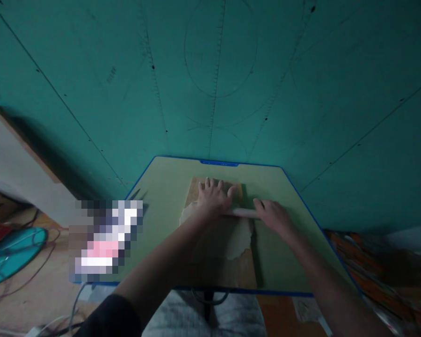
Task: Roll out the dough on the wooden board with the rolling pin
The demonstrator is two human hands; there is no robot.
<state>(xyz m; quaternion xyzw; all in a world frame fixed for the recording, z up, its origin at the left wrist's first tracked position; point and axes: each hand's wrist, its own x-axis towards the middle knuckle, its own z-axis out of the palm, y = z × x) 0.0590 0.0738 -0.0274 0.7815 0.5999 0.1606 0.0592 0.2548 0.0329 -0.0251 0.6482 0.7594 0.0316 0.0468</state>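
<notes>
A wooden board (pixel 245 271) lies lengthwise on the table, with a thin pale sheet (pixel 236 236) spread over its middle. The sheet has a ragged edge and looks like rolled-out dough. Across it runs a light rolling pin (pixel 243 213). My right hand (pixel 272 215) is closed around the pin's right end, just past the board's edge. Toward the far end of the board is my left hand (pixel 213 194), palm down with fingers outstretched and spread. Its palm lies over the pin's left part, which it hides. My left forearm covers some of the sheet.
The pale green table (pixel 284 262) has a blue rim and stands against a green wall (pixel 203 93) with drawn lines and circles. A pixelated object (pixel 107 238) rests at the table's left. Cables (pixel 75 304) hang at lower left; a white panel (pixel 31 173) leans beyond.
</notes>
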